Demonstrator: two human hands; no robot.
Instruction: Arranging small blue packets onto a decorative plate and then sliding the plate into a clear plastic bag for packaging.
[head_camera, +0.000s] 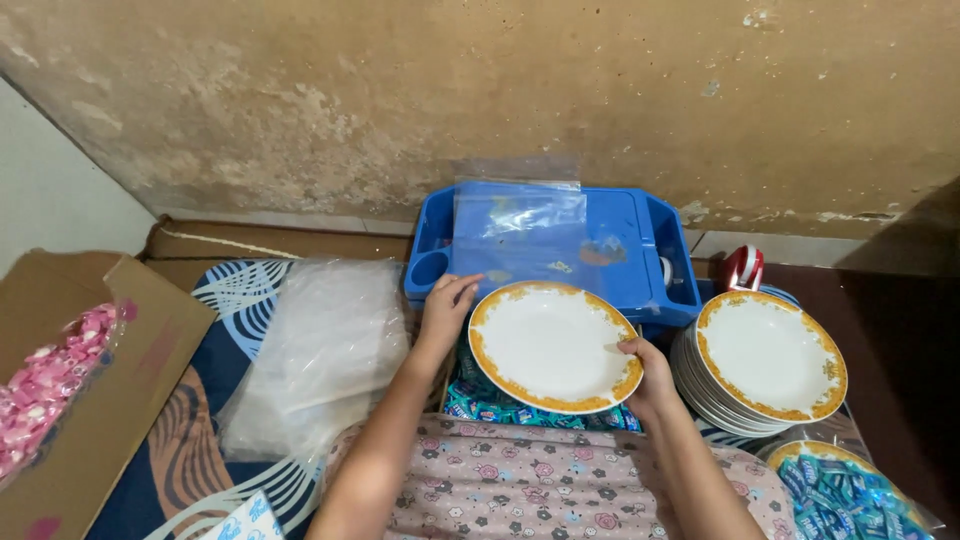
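Behind my things stands a rough, stained brown wall. Both my left hand (446, 305) and right hand (648, 372) grip a smooth round white plate (553, 345) with a yellow rim, near a stack of plates (765, 365) and a blue plastic tray (640, 265).

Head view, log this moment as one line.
hands: left and right hold plate by rim | right of it: plate stack | behind: blue tray
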